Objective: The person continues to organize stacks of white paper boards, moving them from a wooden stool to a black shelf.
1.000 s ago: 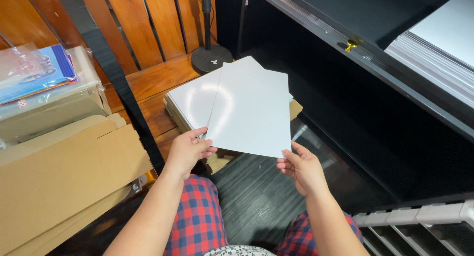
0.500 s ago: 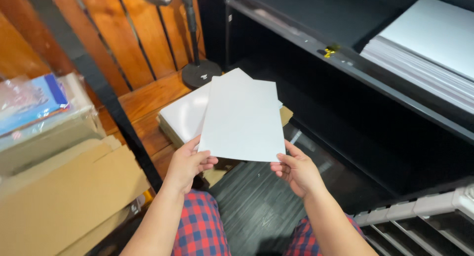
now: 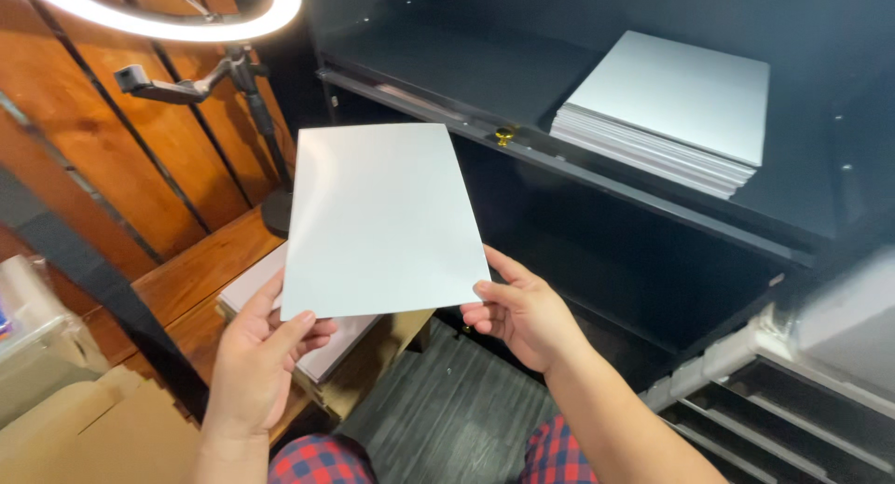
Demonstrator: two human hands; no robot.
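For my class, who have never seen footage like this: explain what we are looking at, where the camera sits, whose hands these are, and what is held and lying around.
There is no machine here. The one picture comes from a camera worn on a person's head, looking down at that person's own two bare hands and the red checked trousers at the bottom edge.

The left hand grips the lower left corner of a blank white sheet, thumb on top. The right hand touches the sheet's lower right corner with its fingertips. The sheet is held up in the air, tilted slightly.

Beneath it, a low stack of similar white sheets rests on a cardboard box on a wooden bench. A second, neat pile of white sheets lies on a black shelf to the right. At top left stands a lit ring lamp on a stand.
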